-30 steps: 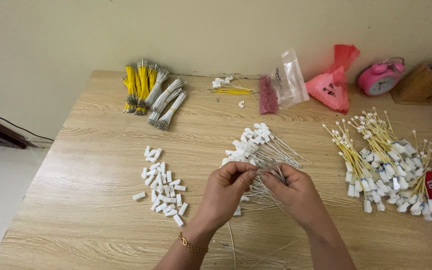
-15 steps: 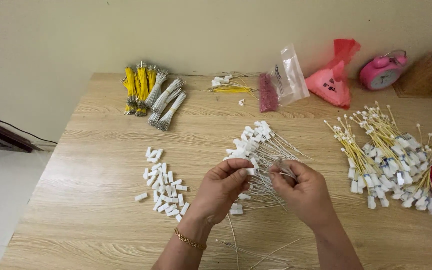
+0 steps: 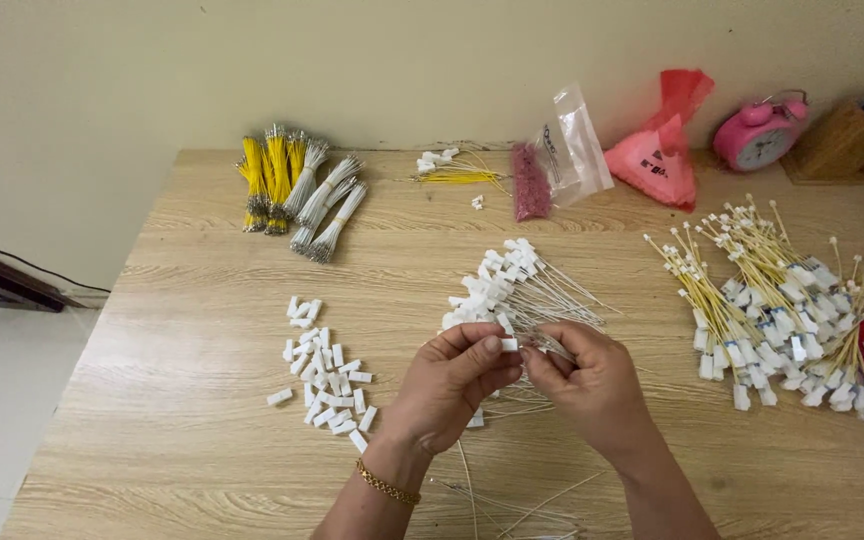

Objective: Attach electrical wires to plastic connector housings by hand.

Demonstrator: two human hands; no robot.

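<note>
The left hand (image 3: pixel 449 385) and the right hand (image 3: pixel 592 385) met at the lower centre of the frame, above a wooden table (image 3: pixel 182 460); the left thumb and forefinger were pinched on a small white connector (image 3: pixel 508 344), and the right fingertips were closed on thin white wires (image 3: pixel 550 347) that ran into it; a gold bracelet (image 3: pixel 388 483) sat on the left wrist; just above the hands lay a pile of white wires with connectors (image 3: pixel 517 285); at centre left, loose white connectors (image 3: pixel 324 375) were scattered on the bare wood; at the right edge lay a heap of yellow wires with connectors (image 3: pixel 767 300); at the upper left rested bundles of yellow and grey wires (image 3: pixel 297 190); along the top stood a clear plastic bag (image 3: pixel 572 145), a red bag (image 3: pixel 662 150) and a pink alarm clock (image 3: pixel 760 132).
</note>
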